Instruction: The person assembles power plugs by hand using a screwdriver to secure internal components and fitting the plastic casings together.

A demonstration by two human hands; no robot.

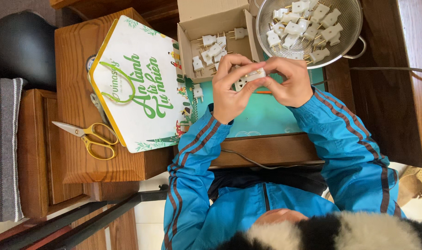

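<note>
I see a white plug piece (pixel 249 78) held above the teal mat (pixel 266 113) on the bench (pixel 382 92), between both hands and just in front of the cardboard box (pixel 211 21). My left hand (pixel 231 90) grips it from the left side; its fingers (pixel 231 62) curl over the top and pinch the piece. My right hand (pixel 292 83) meets it from the right, fingers (pixel 271 65) pressed onto the same piece, so both hands touch it and each other. A thin orange rod (pixel 262 92) shows just below the piece, between the hands.

The cardboard box holds several white plugs with brass prongs (pixel 213 48). Right of it, a metal colander (pixel 345 28) contains a heap of the same plugs (pixel 303 25). One plug (pixel 198 91) lies on the mat near the left hand. Further left, a white printed board (pixel 137 83) rests on a wooden stand (pixel 77 51), with yellow-handled scissors (pixel 88 134) beside it.
</note>
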